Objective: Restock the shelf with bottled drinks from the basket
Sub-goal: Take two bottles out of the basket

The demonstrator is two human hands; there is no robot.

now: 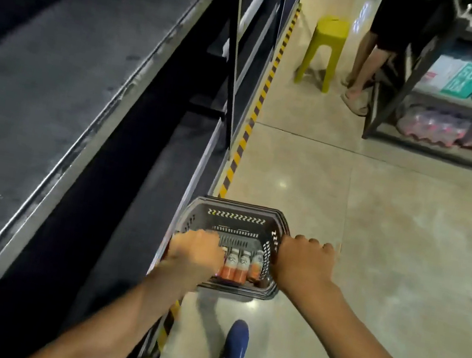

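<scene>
A black plastic basket [236, 214] hangs just above the floor beside the dark shelf unit [66, 81]. Inside it stand several bottled drinks [237, 265] with orange contents and white labels. My left hand [196, 250] grips the basket's left rim, fingers curled over it. My right hand [304, 260] grips the right rim the same way. The hands cover part of the bottles. The wide shelf board on my left shows no goods.
A yellow-and-black striped strip [246, 137] runs along the shelf base. A yellow stool [325, 50] stands ahead in the aisle beside a person's legs [365, 63]. A second rack [471, 105] with packaged goods is at the right. My blue shoe [235, 344] is below the basket.
</scene>
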